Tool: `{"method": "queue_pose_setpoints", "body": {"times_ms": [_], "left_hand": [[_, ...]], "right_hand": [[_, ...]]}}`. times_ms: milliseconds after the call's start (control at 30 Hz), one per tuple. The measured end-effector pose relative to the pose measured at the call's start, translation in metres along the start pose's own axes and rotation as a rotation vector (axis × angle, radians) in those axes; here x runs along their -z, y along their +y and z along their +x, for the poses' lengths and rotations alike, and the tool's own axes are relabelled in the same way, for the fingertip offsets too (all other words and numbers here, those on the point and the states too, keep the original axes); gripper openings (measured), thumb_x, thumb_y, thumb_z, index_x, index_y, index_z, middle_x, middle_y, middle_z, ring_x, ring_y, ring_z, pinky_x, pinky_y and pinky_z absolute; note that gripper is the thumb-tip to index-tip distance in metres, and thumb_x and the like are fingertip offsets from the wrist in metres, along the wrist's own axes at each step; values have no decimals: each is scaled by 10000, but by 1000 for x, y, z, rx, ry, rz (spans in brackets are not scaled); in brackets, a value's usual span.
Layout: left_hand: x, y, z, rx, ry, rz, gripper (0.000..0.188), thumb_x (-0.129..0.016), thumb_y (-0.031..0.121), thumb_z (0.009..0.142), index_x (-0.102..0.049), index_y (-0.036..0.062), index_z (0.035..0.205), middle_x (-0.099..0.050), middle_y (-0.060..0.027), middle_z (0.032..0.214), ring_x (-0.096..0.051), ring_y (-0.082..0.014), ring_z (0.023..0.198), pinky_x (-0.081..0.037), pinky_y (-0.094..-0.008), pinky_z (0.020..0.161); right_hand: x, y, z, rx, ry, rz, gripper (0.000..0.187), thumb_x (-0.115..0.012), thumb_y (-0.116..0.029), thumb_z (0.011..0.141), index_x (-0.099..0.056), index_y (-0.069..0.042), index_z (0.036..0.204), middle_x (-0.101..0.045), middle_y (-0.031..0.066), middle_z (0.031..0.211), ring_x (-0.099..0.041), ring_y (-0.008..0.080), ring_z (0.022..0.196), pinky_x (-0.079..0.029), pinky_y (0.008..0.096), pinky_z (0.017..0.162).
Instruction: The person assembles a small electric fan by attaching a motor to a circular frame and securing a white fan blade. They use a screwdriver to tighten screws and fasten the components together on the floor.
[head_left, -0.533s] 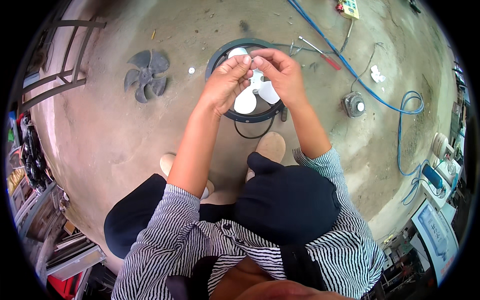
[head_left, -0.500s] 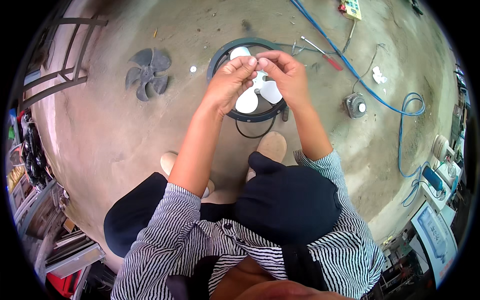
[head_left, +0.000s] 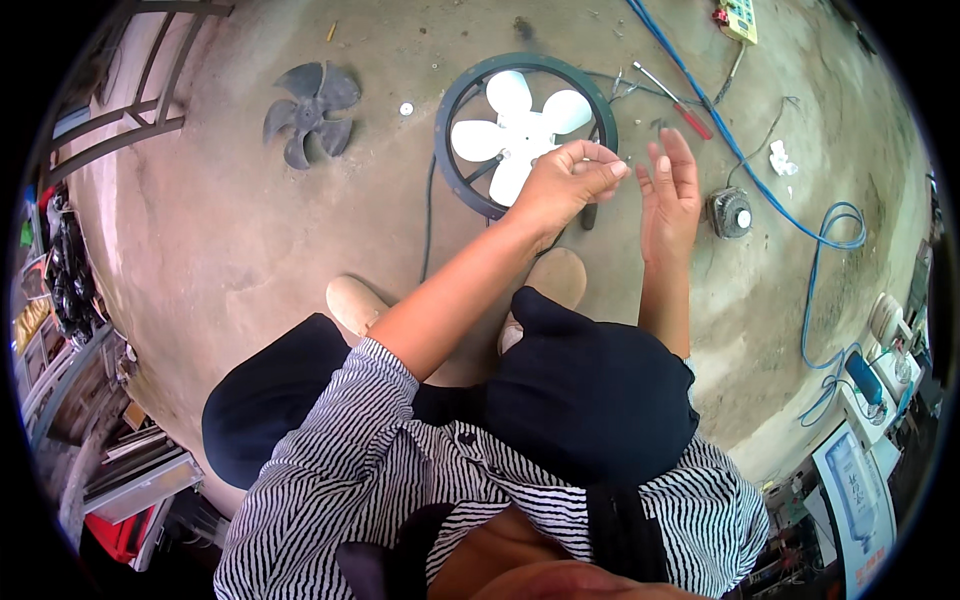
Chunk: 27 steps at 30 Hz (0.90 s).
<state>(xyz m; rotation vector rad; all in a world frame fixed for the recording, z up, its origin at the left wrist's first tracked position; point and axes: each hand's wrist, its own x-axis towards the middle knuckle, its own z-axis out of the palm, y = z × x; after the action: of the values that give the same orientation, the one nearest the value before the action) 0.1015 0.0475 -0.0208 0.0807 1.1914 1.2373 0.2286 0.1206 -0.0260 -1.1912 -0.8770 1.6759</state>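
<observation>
Over the floor (head_left: 280,230), the left hand (head_left: 572,190) and the right hand (head_left: 672,208) are standing apart, no longer meeting fingertip to fingertip as they were half a second ago. Both are reaching farther right now: the left is hovering by the near right edge of the dark ring (head_left: 441,140), the right is hanging between that ring and the motor (head_left: 727,212). To my eye, the fine joint work of the fingers is breaking off, at least for the moment, and the white fan (head_left: 525,138) is coming more fully into sight.

The left hand is pressing thumb against forefinger; whether anything small is sitting between them I can't tell. The right hand is holding its fingers up and loosely spread, with nothing showing in its grasp.

The fan is lying inside the ring, beyond the shoes (head_left: 557,278), its hub facing up. Being round, it is showing no long axis; its blades are pointing outward, one toward the shoes, one away, one left, one far right, with the left hand covering part of the near right side.
</observation>
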Motion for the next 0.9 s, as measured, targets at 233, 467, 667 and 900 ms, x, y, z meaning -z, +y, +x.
{"method": "queue_pose_setpoints", "body": {"times_ms": [233, 467, 667, 900], "left_hand": [[-3, -15, 3, -36, -37, 52, 244, -702, 190, 925, -657, 1, 1073, -703, -68, 956, -648, -115, 863, -537, -265, 802], [121, 30, 40, -535, 677, 453, 217, -677, 172, 911, -686, -9, 1030, -733, -105, 904, -682, -151, 800, -518, -280, 721], [231, 16, 50, -367, 964, 936, 237, -772, 178, 787, -728, 86, 1000, -748, -75, 902, -710, -226, 830, -535, -350, 761], [231, 18, 62, -266, 898, 1148, 269, -809, 224, 758, -727, 117, 991, -732, -62, 904, -692, -237, 841, -527, -365, 756]], "right_hand": [[14, 26, -15, -136, -160, 11, 232, -555, -248, 1025, -638, -36, 1072, -670, 71, 1019, -608, 123, 906, -488, 281, 821], [42, 8, 3, -30, 14, -134, 331, -486, -338, 1051, -508, -108, 815, -457, -21, 698, -380, 59, 581, -279, 202, 512], [48, 12, 4, -69, 72, -213, 330, -501, -369, 1042, -535, -118, 829, -496, -23, 696, -390, 49, 563, -281, 197, 494], [39, 14, 2, -100, 44, -214, 308, -509, -350, 1040, -562, -106, 860, -503, -35, 708, -394, 33, 590, -300, 184, 510]]}}
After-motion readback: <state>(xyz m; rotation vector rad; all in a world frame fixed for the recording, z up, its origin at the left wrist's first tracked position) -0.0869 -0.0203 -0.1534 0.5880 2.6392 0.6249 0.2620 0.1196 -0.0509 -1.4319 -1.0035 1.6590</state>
